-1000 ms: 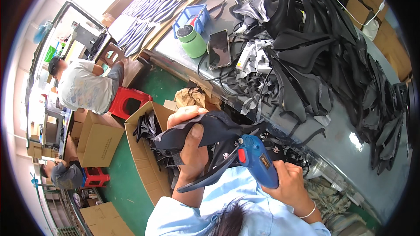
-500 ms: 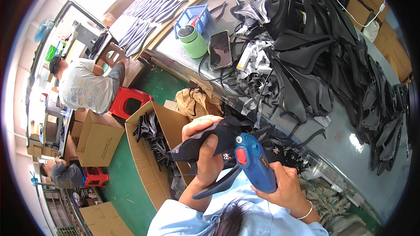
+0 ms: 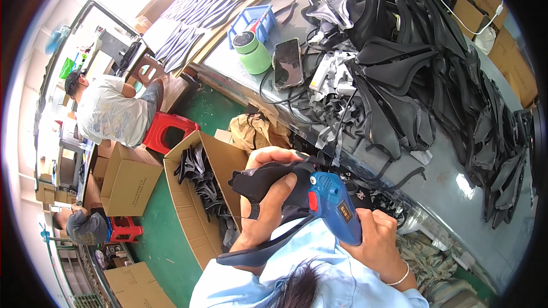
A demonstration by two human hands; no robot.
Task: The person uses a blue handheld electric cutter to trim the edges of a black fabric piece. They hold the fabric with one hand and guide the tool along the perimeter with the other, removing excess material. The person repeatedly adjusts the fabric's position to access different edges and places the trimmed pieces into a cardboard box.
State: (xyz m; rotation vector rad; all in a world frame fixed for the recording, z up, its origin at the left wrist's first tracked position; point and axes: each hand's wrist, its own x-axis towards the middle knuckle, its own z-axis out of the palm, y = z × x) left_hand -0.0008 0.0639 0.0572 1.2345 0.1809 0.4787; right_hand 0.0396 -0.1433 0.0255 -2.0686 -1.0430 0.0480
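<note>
In my left hand (image 3: 265, 211) I grip a black moulded fabric piece (image 3: 265, 181), thumb pressed on its near face and fingers behind it. A long dark flap (image 3: 262, 252) hangs below, across my left forearm. My right hand (image 3: 374, 239) is wrapped round the lower handle of a blue handheld power tool (image 3: 337, 205) with a red button. The tool's upper end is beside the right edge of the black piece. Its working tip is hidden, so I cannot tell whether it touches the fabric.
A heap of black moulded pieces (image 3: 399, 74) covers much of the grey table (image 3: 388, 165), with pale scraps (image 3: 337, 80), a phone (image 3: 287, 64), a green flask (image 3: 252, 53) and a blue basket (image 3: 260, 20). An open carton (image 3: 191, 222) stands at left. Two people sit on red stools (image 3: 171, 131).
The black piece has been turned in my left hand, and its long flap has swung left and lower. The blue tool has tilted more upright and shifted slightly right.
</note>
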